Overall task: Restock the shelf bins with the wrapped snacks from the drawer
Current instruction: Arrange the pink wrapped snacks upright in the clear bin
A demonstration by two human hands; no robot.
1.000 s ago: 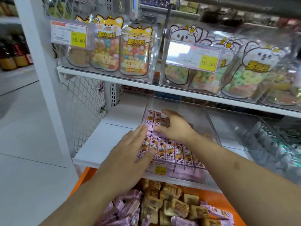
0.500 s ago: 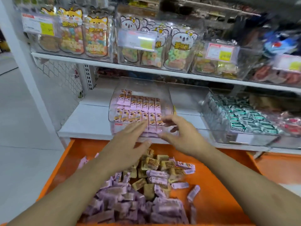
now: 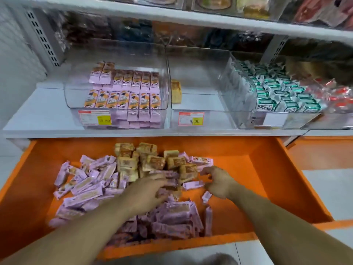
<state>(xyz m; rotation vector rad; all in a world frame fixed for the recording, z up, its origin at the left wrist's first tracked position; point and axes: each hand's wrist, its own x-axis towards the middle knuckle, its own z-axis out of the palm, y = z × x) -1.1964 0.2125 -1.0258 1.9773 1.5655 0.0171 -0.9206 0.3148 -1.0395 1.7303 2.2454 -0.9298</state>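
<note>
Reaching into orange drawer (image 3: 267, 169): left hand (image 3: 147, 190) spread over pink snacks (image 3: 86, 186), right hand (image 3: 217, 183) curled, grip unclear. Left bin (image 3: 72, 96) partly stocked in rows; middle bin (image 3: 210, 104) nearly bare, one tan snack (image 3: 176, 90). Most restocking apparently left.
</note>
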